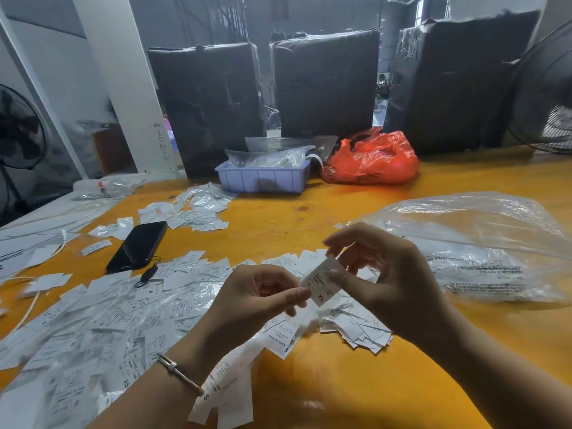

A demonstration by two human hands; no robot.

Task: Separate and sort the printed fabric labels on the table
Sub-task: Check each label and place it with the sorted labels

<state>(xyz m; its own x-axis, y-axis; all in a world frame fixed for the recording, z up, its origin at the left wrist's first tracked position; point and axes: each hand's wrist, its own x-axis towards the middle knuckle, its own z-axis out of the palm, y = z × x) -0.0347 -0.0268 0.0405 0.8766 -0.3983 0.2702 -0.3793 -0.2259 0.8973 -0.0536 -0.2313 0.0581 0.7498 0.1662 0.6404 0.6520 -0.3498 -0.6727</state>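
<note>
sorting under way: one xl label held up over the heap

sorting is judged to be in mid-step, with a great many pieces not yet dealt with. the yellow table (325, 382) is seen first, running across the whole view. a clear plastic bag (483, 243) is spread at its right side, and a wide scatter of loose labels (102, 320) is strewn over the left and centre, with a smaller heap (356, 326) lying below the hands. a black phone (137, 246) is laid among the slips to the left. the right hand (390, 283) is raised above the heap, thumb and forefinger closed on the upper part of a single xl label (322, 284), the other fingers loosely curled. the left hand (253, 301) is brought in beside it, its fingertips nipping the label's lower left edge; a strip of further labels is seen hanging under this hand, though whether it is gripped cannot be told. next, it is judged, the size must be read and the slip laid with its matching group.
</note>
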